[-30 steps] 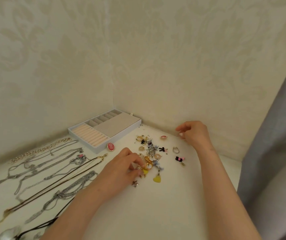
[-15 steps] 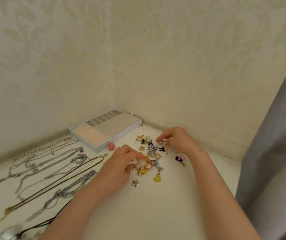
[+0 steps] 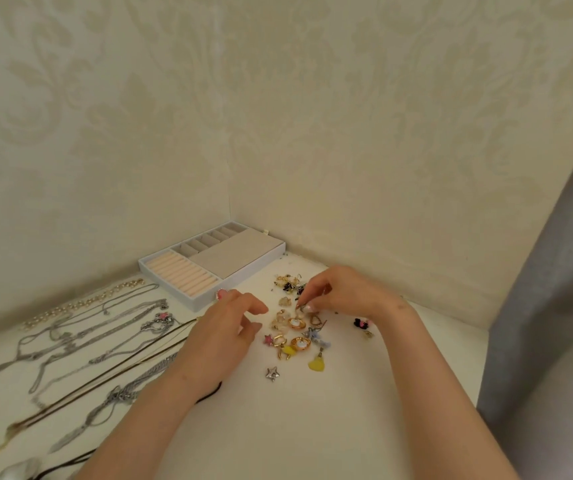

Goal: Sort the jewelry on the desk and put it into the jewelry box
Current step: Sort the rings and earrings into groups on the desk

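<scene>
The pile of small jewelry (image 3: 295, 332) lies on the white surface (image 3: 347, 410), just in front of the jewelry box (image 3: 243, 277). The right hand (image 3: 347, 292) has its fingers (image 3: 312, 289) bent, with the tips down in the side of the pile nearest the box; I cannot tell if they pinch a piece. The left hand (image 3: 222, 337) hovers in front of the box, fingers loosely curved and holding nothing. Necklaces (image 3: 66, 339) lie stretched out to the left of the box.

Head camera looks forward-down, near over desk (image 3: 312, 427).
</scene>
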Motion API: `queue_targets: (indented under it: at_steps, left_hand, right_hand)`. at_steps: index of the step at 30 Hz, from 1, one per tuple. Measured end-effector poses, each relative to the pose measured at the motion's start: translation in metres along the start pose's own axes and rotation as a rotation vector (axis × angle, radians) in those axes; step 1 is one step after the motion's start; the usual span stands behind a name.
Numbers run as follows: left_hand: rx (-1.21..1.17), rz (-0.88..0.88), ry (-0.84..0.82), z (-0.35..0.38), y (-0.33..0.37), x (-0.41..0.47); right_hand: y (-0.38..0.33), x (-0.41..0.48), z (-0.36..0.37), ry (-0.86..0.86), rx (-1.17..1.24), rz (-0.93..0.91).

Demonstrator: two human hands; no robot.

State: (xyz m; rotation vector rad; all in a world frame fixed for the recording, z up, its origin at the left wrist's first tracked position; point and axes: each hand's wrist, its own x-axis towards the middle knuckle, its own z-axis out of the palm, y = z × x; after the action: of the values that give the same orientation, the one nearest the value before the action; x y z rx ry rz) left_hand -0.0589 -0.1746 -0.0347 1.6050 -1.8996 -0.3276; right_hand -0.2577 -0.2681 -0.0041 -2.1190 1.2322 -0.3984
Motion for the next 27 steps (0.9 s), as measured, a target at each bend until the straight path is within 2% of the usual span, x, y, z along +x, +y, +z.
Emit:
queue_targets:
  at_steps: [9,12,15,20,24,27]
  left_hand:
    - [-0.062,-0.109,0.014,-0.008,-0.001,0.001]
    - [-0.085,-0.076,-0.054,-0.008,0.001,0.0]
    - [-0.105,-0.013,-0.193,-0.011,0.004,-0.001]
    - [-0.075,0.002,-0.42,-0.016,0.002,-0.003]
    - [-0.072,-0.027,-0.419,-0.013,0.001,-0.002]
    - [-0.06,-0.024,-0.39,-0.008,0.003,-0.002]
  right_hand:
    - [0.008,0.003,-0.003,0.066,-0.055,0.088]
    - [0.012,0.003,-0.005,0.08,-0.058,0.118]
    - [0.015,0.003,-0.008,0.115,-0.047,0.153]
    - [0.02,0.006,-0.011,0.279,0.006,0.158]
    - [0.021,0.009,-0.01,0.371,-0.019,0.134]
    - [0.016,0.009,-0.006,0.341,-0.003,0.106]
